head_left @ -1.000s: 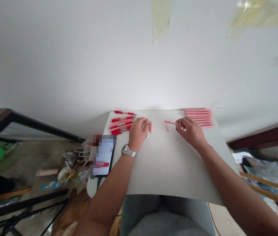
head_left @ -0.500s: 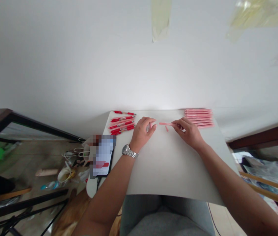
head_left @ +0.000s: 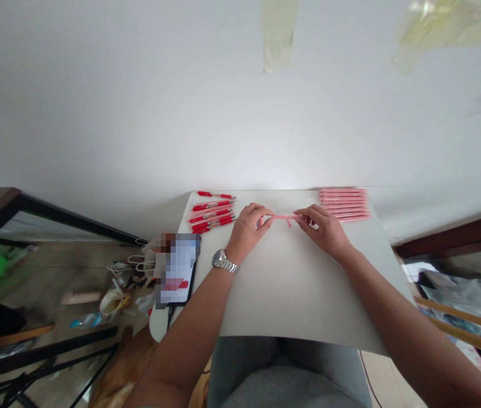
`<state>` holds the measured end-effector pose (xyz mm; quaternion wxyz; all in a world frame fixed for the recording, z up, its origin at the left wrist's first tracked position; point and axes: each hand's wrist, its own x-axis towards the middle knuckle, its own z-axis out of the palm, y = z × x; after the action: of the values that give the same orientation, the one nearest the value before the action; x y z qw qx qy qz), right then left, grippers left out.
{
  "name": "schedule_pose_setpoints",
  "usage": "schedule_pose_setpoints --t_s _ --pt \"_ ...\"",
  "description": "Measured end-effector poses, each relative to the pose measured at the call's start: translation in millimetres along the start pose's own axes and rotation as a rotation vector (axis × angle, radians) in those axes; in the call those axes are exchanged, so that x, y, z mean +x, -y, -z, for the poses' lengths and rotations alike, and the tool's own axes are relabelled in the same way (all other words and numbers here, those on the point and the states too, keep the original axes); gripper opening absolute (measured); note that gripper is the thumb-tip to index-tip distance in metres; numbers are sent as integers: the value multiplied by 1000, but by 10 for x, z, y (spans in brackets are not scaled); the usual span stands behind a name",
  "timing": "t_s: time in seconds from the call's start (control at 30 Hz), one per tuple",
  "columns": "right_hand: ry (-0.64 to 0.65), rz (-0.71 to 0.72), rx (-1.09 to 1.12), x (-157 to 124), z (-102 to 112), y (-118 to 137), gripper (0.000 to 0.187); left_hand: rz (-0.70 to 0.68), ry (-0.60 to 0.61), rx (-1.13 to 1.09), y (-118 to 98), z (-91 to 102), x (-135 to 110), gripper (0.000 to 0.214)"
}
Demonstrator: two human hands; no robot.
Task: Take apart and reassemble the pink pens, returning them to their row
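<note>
Between my two hands, a slim pink pen (head_left: 283, 217) lies level just above the white table (head_left: 291, 283). My left hand (head_left: 247, 229) pinches its left end with thumb and fingertips. My right hand (head_left: 322, 228) grips the other end, its fingers curled around and partly hiding it. Something pinkish shows inside the curl of my left hand, too small to name. Just below the pen is a small pink piece (head_left: 289, 224) on the table. To the left lie several red pens (head_left: 212, 218), and a neat row of pink pens (head_left: 344, 204) rests at the right.
A phone (head_left: 178, 269) with a blurred screen and a cable sits at the table's left edge. Behind the table rises a white wall (head_left: 240, 113). Dark metal frames (head_left: 74, 218) stand at the left, with clutter on the floor, and plastic bags (head_left: 469, 294) lie at the right.
My left hand has moved slightly right and closed on the left end of the pink pen. My right hand has shifted a little left with the pen.
</note>
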<state>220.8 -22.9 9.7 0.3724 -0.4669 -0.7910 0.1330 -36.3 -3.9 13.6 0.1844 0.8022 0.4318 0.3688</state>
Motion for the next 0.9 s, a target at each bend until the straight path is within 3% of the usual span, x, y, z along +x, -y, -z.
schedule_pose_setpoints --t_s 0.43,0.7,0.9 --pt "-33 -33 -210 0 25 49 27 30 -12 25 -10 11 12 11" --pt "-47 -42 -253 -22 20 -4 26 147 -200 72 51 35 -1 11" --pt "-32 -44 -266 -22 9 -31 26 209 -233 112 88 27 -9 12"
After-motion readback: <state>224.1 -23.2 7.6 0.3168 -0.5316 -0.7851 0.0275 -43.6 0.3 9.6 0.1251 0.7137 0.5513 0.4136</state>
